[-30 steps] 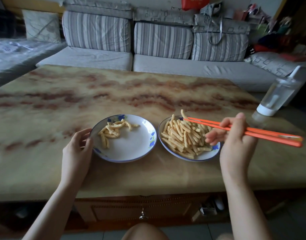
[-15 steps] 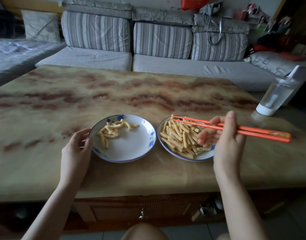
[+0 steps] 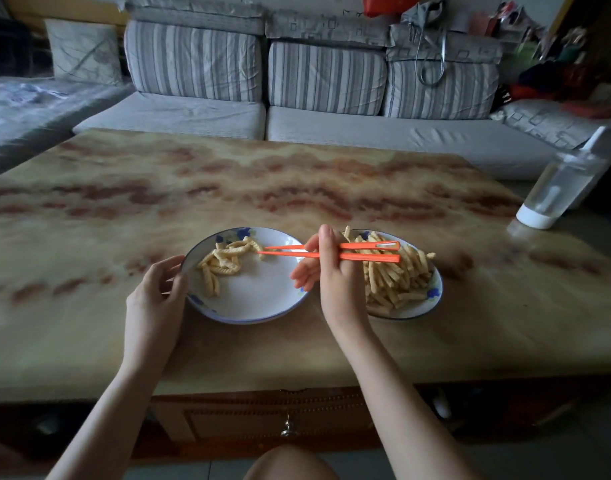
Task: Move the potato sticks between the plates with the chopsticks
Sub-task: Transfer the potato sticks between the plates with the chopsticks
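The white print on the red plastic bag [image 3: 390, 3] behind the grey striped fabric sofa [image 3: 324, 77] is too blurred to read.

On the brown-veined marble-patterned table [image 3: 297, 188], two plates are sitting just beside each other near the near edge, around its middle. The left hand [image 3: 155, 299] is holding the left white ceramic plate with blue flowers on its rim [image 3: 255, 303] by its left rim, fingers curled against it. The right hand [image 3: 331, 282] is gripping the orange plastic chopsticks [image 3: 366, 252] roughly level, above the gap between the plates. Their tips are reaching left to the right end of the small heap of crinkled pale yellow potato sticks [image 3: 224, 263] in the far half of the left plate; I cannot tell whether they are pinching one. The right white ceramic plate with a blue-flowered rim [image 3: 421, 306] is carrying the large pile of straight potato sticks [image 3: 397, 278].

A broad stretch of tabletop is lying between the plates and the far and left edges. The clear plastic bottle with a white base [image 3: 560, 188] is standing at the right edge, well apart from the plates.
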`<state>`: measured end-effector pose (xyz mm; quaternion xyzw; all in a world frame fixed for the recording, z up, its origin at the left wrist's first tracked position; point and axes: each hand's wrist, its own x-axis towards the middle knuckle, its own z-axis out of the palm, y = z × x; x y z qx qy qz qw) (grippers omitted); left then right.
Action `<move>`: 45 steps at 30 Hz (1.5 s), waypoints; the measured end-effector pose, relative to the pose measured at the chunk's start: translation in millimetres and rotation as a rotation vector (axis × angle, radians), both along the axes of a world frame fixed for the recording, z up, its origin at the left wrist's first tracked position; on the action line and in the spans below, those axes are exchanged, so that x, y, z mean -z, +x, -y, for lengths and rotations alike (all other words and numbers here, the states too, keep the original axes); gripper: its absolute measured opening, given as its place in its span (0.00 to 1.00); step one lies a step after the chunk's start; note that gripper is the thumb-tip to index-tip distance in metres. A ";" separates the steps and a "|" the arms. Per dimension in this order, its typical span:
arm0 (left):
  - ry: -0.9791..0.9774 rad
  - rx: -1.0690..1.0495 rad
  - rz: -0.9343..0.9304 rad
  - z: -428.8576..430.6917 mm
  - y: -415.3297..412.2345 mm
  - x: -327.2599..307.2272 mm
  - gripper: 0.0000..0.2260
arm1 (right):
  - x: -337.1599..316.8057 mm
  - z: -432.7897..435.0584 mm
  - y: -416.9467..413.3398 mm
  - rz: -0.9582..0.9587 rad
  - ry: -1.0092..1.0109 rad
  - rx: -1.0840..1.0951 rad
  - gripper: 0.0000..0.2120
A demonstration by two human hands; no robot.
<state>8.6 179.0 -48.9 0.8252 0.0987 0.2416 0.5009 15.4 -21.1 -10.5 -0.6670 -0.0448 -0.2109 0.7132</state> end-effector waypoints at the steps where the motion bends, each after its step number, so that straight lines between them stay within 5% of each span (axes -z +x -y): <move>1: -0.005 0.001 -0.001 0.2 -0.1 -0.1 0.13 | 1.2 -1.4 1.1 -0.003 -0.007 0.001 0.15; 21: -0.021 0.001 -0.007 0.4 -1.5 -1.2 0.13 | -31.2 54.7 -19.2 0.052 0.201 0.257 0.19; 31: -0.032 0.009 -0.016 0.0 -2.8 -0.7 0.13 | -34.7 122.4 -35.9 0.052 0.136 0.520 0.19; 37: -0.008 0.005 -0.019 0.5 -3.1 -1.4 0.13 | -28.4 130.4 -36.3 -0.018 0.057 0.510 0.19; 45: -0.011 0.001 -0.023 1.6 -3.5 -2.9 0.13 | -40.5 100.6 -40.2 0.034 0.220 0.342 0.19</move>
